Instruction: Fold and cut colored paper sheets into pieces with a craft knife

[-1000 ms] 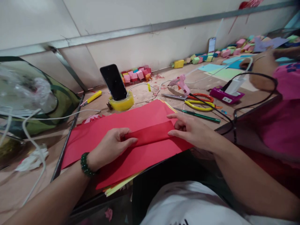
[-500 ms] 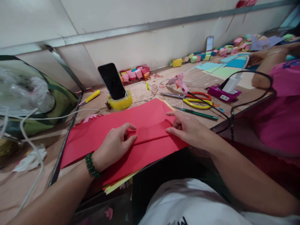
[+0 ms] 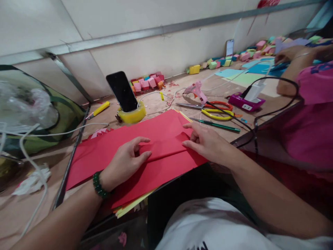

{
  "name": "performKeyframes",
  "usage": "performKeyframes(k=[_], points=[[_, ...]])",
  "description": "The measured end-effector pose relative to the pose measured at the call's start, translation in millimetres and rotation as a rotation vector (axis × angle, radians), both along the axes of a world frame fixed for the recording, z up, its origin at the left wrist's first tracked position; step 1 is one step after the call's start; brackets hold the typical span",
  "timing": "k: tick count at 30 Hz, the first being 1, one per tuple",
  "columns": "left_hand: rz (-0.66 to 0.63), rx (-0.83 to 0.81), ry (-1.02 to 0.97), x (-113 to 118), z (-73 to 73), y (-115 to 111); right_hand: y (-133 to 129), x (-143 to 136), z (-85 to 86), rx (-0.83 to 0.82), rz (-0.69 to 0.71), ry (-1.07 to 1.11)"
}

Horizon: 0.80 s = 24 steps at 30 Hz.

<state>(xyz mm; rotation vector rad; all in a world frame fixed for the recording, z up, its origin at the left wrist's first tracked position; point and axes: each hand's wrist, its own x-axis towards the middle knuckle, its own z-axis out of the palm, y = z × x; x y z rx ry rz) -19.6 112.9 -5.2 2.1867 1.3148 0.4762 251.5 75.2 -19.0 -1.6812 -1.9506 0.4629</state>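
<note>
The left hand [image 3: 126, 161], thumb and forefinger parted, and the right hand [image 3: 206, 142], fingers curled with a narrow gap, are at opposite ends of a folded red paper strip [image 3: 166, 147] atop larger red sheets [image 3: 158, 175] on the counter [image 3: 169, 100].

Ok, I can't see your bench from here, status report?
Left hand and right hand open, at folded red paper. Scissors and glue gun beyond it, not in the way.

1 head-worn view, facing forward-down
</note>
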Motion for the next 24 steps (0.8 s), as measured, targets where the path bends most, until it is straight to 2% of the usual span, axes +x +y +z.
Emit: performKeyframes(k=[5, 15, 24], points=[[0.017, 0.016, -0.003, -0.3, -4.9, 1.0, 1.5, -0.7, -2.0, 0.025, -0.023, -0.034], [0.018, 0.015, 0.030, 1.5, -3.0, 0.6, 3.8, -3.1, 0.6, -0.020, -0.062, -0.010], [-0.028, 0.049, 0.074, 1.0, -2.0, -0.5, -1.6, 2.8, 2.5, -0.030, -0.015, 0.121]])
